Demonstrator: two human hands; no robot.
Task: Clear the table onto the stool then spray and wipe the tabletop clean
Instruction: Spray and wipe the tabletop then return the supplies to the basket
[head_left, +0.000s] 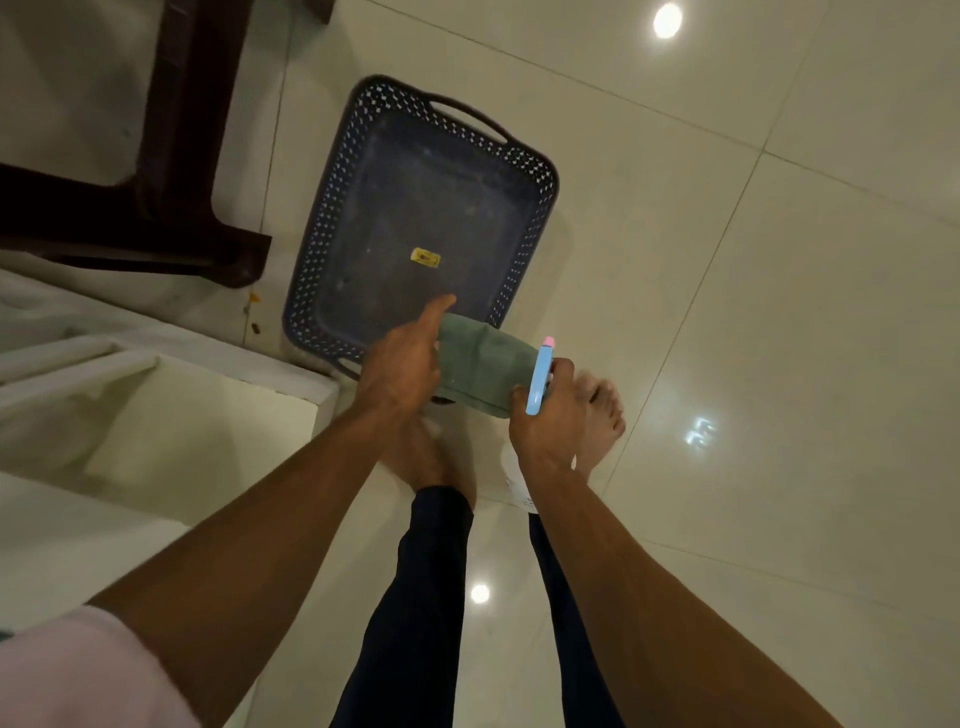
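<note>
Cloth: a folded green cloth (480, 371) held in the air between the two hands, over the near rim of the basket and above the floor.
Left hand: the left hand (402, 364) holds the cloth's left end, with the forefinger stretched forward over the basket; its grip is on the cloth.
Right hand: the right hand (545, 415) is clenched round a light blue spray bottle (538, 376) with a pink tip, which stands just beside the cloth's right end.
Legs: dark trouser legs and bare feet on the floor, below the hands.
Floor: glossy pale floor tiles (779, 312) with lamp reflections.
Tabletop: a white tabletop (156, 415) at the left, near the left forearm.
Basket: a dark blue perforated basket (311, 249) with handles on the floor, a small yellow sticker (425, 257) inside it.
Stool: a dark brown stool (171, 156) at the far left, beside the basket.
</note>
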